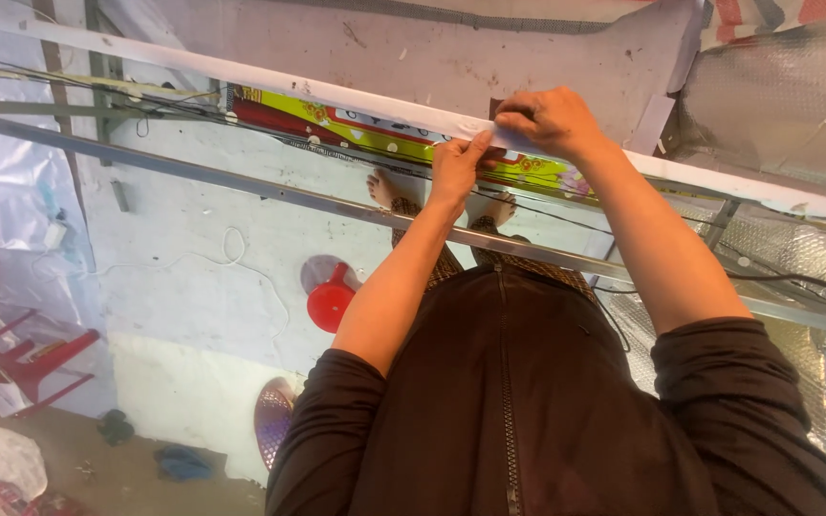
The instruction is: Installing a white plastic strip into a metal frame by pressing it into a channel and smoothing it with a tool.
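A long white strip point(279, 84) runs diagonally across the upper view, laid along a rail. My left hand point(456, 164) pinches its lower edge near the middle, fingers closed on it. My right hand point(552, 119) presses down on the same strip just to the right, fingers curled over its top edge. Under the strip lies a bright yellow-green and red printed band point(356, 129). Both my forearms reach out from dark sleeves over a dark zipped jacket.
A grey metal bar point(241, 186) crosses below the strip, with thin black wires point(776, 277) alongside. On the pale floor lie a red funnel point(330, 301), a white cord point(231, 250), and a red plastic chair point(21, 368) at left. Silver foil sheeting point(776, 96) hangs at right.
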